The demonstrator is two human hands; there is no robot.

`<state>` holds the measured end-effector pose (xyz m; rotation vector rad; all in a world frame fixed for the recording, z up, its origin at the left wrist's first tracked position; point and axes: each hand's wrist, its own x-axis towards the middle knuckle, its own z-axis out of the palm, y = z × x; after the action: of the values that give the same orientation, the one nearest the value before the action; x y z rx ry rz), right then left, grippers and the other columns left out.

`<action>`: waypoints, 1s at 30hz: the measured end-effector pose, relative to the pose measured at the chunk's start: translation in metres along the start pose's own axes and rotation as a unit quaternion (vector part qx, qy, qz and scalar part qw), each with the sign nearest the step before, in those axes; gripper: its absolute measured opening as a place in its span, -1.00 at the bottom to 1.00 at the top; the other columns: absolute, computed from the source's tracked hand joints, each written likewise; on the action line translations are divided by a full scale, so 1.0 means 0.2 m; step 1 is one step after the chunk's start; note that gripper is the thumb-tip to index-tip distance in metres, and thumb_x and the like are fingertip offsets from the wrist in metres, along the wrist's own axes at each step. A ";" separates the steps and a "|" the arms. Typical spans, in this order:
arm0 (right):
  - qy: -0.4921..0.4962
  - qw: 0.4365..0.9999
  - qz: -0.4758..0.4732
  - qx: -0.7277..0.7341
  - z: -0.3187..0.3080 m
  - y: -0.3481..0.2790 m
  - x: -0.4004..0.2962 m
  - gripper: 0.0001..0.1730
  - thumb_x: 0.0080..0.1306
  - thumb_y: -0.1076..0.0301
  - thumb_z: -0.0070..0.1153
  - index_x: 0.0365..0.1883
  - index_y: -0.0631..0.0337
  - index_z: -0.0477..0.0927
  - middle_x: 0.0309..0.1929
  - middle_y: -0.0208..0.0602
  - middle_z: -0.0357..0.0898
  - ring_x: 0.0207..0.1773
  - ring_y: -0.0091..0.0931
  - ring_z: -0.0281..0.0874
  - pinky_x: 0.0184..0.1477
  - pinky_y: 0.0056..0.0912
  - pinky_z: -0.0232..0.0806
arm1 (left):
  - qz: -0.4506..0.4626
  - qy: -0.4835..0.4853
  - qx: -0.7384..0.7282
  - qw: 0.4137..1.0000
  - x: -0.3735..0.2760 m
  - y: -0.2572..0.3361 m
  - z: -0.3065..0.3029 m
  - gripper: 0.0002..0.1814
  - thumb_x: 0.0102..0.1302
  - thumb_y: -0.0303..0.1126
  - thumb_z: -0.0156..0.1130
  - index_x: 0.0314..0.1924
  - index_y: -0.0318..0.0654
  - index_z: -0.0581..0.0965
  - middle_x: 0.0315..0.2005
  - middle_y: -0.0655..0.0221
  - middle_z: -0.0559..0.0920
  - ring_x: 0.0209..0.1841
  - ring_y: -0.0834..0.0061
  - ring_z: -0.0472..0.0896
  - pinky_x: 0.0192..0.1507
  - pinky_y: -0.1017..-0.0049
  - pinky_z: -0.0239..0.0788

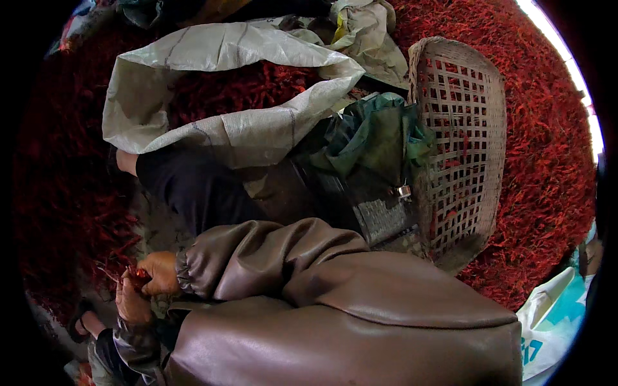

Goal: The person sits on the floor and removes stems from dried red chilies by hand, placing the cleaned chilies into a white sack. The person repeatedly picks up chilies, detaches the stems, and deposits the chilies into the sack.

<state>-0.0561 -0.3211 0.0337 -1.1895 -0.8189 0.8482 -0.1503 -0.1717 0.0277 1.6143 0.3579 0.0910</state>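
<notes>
My right hand [159, 273], at the end of a gathered brown leather-like sleeve, is at the lower left. My left hand [132, 300] meets it from below, fingers raised. Between their fingertips they hold a few red chili peppers [139, 274]; thin pale stems stick out to the left. The exact count is hidden by the fingers. Just beyond my hands lies a deep heap of dried red chili peppers [104, 236]. A white woven plastic sack [256, 130], its mouth wide open and rim folded, holds more red chilies above my dark-trousered right leg.
A woven openwork basket [490, 144] stands tilted on its side at the right. Beside it are a green plastic bag [381, 130] and a dark container with a metal clasp [386, 217]. Chilies [545, 159] spread behind the basket. A white and teal bag [555, 318] lies lower right.
</notes>
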 end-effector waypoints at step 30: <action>0.158 0.873 0.312 0.340 -0.31 0.26 0.32 -0.91 0.02 0.30 -0.08 -0.53 0.08 0.34 -0.70 -0.48 0.30 -0.76 -0.64 0.04 -0.59 -0.52 0.04 | 0.092 0.372 -0.217 0.898 -0.87 0.13 -1.38 -0.76 0.12 -0.28 -0.08 -0.28 -0.28 0.37 -0.45 0.40 0.46 -0.43 0.58 0.40 -0.43 0.60 0.23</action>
<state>0.0213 -0.2835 -0.0233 -0.9040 0.1813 1.2839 -0.3864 0.0426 0.1026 1.1093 0.7116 0.8916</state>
